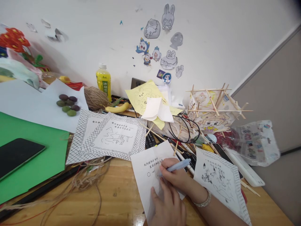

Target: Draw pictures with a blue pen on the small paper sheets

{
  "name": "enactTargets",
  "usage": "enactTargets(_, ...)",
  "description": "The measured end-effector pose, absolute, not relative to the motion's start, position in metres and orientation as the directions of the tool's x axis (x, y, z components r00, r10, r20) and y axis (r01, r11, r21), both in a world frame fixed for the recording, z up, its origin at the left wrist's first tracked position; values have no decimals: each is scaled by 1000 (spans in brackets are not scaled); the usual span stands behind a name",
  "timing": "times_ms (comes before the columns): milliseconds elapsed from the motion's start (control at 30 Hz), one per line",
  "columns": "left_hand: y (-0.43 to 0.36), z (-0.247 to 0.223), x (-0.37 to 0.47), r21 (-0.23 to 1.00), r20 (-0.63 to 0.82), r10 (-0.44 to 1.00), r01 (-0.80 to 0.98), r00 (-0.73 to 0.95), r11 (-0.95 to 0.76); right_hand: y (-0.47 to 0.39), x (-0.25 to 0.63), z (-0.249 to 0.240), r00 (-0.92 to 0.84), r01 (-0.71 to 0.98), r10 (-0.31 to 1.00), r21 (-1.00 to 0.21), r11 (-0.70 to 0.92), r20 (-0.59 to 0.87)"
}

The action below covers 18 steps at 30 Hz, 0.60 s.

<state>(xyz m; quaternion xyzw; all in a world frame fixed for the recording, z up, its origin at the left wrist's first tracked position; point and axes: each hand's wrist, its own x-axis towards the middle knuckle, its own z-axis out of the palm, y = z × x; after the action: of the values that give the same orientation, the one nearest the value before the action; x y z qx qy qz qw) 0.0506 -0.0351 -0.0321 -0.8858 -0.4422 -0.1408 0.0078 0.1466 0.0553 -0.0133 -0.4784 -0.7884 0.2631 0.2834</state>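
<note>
The right hand grips a light blue pen over the white paper beneath both hands. Close beside it, the left hand rests open on that paper; a bordered drawing lies beyond, to their left.

The left hand rests on lettered paper; the right hand grips a pen.

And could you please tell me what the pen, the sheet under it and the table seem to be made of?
Pen: probably plastic, smooth and pale blue, judging by its even, moulded look.
Sheet: matt white paper, thin and flat, marked with dark lines.
Table: wood or wood-look laminate, glossy, from its grain and reflected light.
</note>
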Motion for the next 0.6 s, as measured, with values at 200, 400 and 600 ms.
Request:
enactTargets(200, -35, -32, 51, 105, 249, 779, 783, 575, -613, 54, 145, -11, -378, 605, 904, -686, 404, 199)
enactTargets(400, -35, -33, 52, 106, 197, 781, 779, 593, -618, 54, 145, -11, -366, 607, 913, -696, 383, 183)
enactTargets(600, -35, -34, 51, 120, 208, 779, 774, 592, -621, 53, 145, -11, -361, 573, 918, -738, 356, 163)
